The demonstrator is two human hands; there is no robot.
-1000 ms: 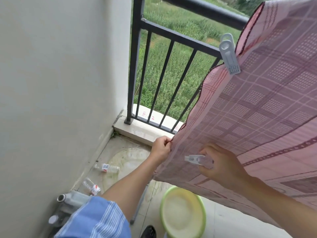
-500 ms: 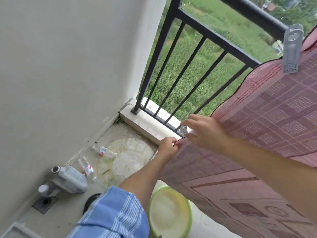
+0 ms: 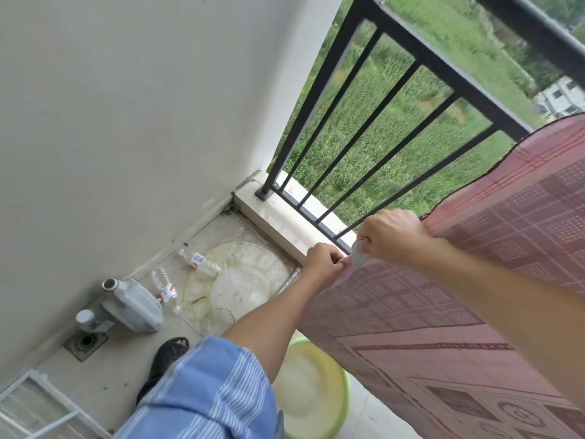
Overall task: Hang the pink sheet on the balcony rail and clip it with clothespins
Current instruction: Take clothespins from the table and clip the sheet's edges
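The pink checked sheet [image 3: 493,248] hangs from the black balcony rail [image 3: 421,55] on the right and drapes down toward the floor. My left hand [image 3: 323,264] pinches the sheet's lower left corner near the bottom bar of the railing. Just to its right, my right hand [image 3: 392,236] holds a pale clothespin [image 3: 358,256] pointed down at that same corner edge. Whether the clothespin bites the fabric is hidden by my fingers.
A grey wall fills the left. On the floor lie two empty plastic bottles [image 3: 201,264], a grey jug [image 3: 136,304], a floor drain [image 3: 85,342] and a round pale mat. A green basin [image 3: 311,400] stands under the sheet, beside my black sandal [image 3: 169,351].
The view has swung left and down, so the clothespin on the top rail has left the frame. My right hand carried its clothespin from the sheet's face up to the corner my left hand holds.
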